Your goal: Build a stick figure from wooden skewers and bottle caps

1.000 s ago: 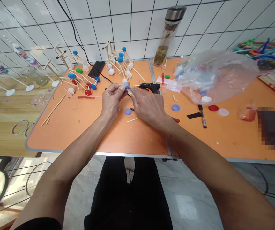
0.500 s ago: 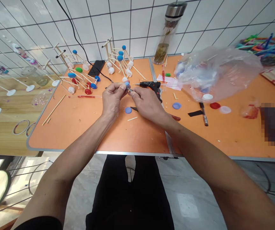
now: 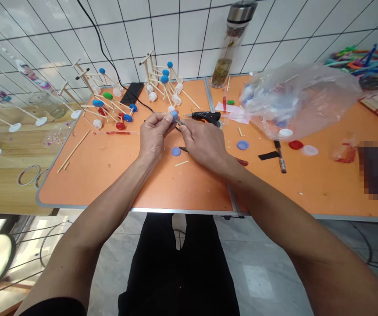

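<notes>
My left hand (image 3: 151,137) is closed, pinching a small blue cap (image 3: 174,115) between thumb and fingers above the orange table. My right hand (image 3: 205,141) is wrapped round a small knife (image 3: 178,123); only its silver blade shows, touching or very near the cap. The knife's handle is hidden in my palm. Below the hands lie a flat blue disc (image 3: 176,151) and a short wooden stick (image 3: 181,163). A tool with a dark pointed tip (image 3: 183,149) and a red handle (image 3: 242,162) lies partly hidden under my right hand. Just beyond is a black glue gun (image 3: 205,116).
Stick models with coloured caps (image 3: 108,103) and another such model (image 3: 165,79) stand at the back, near a phone (image 3: 132,93). A glass tea bottle (image 3: 230,48) leans by the wall. To the right are a plastic bag (image 3: 307,103), loose caps (image 3: 243,145) and a marker (image 3: 280,158).
The blue cap has turned slightly in my left fingers, and the knife blade has shifted a little against it. Both hands stay in nearly the same place; the view has tilted slightly.
</notes>
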Demonstrator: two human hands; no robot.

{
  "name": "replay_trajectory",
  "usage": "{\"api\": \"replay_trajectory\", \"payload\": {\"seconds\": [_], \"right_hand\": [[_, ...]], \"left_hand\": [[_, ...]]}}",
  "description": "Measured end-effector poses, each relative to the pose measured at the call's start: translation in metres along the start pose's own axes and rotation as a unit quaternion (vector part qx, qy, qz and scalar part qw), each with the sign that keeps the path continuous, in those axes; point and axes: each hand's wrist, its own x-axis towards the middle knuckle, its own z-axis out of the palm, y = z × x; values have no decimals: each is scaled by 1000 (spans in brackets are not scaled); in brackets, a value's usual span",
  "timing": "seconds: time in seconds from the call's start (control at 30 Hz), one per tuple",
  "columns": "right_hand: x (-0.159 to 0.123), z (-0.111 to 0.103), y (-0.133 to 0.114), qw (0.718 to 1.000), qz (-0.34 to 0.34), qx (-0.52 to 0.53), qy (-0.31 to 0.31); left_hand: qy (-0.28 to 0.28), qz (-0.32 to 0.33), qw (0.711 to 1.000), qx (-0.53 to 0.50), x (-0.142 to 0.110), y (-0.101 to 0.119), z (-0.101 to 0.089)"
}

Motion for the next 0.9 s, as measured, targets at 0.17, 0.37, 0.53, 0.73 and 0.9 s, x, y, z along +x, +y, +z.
{"api": "replay_trajectory", "payload": {"seconds": [0.17,0.37,0.53,0.73,0.9], "right_hand": [[-7,2,-1,972,-65,-224,35],[2,-3,12,984,-43,-156,76],[8,-9,17,992,-67,-49,92],[1,-4,11,987,-95,-115,65],[-2,-3,9,982,-94,-157,43]], "left_hand": [[18,-8,1000,11,4,-8,-4],[3,-50,997,-51,18,-1,-16],[-40,-75,995,-57,19,3,-16],[-24,-97,993,-64,16,6,-14],[-35,-100,992,-65,13,8,-13]]}}
